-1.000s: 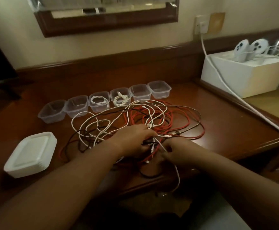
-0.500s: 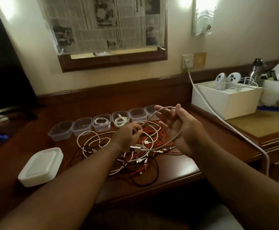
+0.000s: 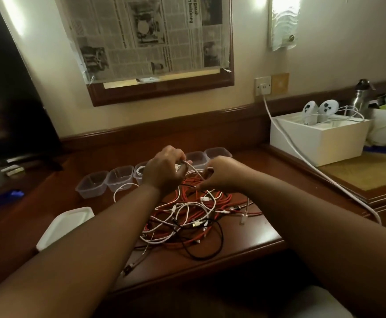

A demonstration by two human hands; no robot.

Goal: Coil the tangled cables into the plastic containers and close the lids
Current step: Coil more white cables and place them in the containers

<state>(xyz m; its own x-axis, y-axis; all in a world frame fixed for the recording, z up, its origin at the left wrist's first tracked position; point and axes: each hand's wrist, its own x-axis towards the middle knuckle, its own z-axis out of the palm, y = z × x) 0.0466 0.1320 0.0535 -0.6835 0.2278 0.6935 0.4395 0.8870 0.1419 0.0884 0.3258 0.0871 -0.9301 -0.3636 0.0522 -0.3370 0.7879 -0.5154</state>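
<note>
Far left on the dark wooden bench sits a stack of white plastic lids, and behind it a row of clear plastic containers. The left hand has its fingers curled tight around a thin white cable, lifted just above the tangled pile of red, white and black cables mid-bench. The right hand pinches the same cable, fingers closed. Off to the right there's a white open box.
</note>
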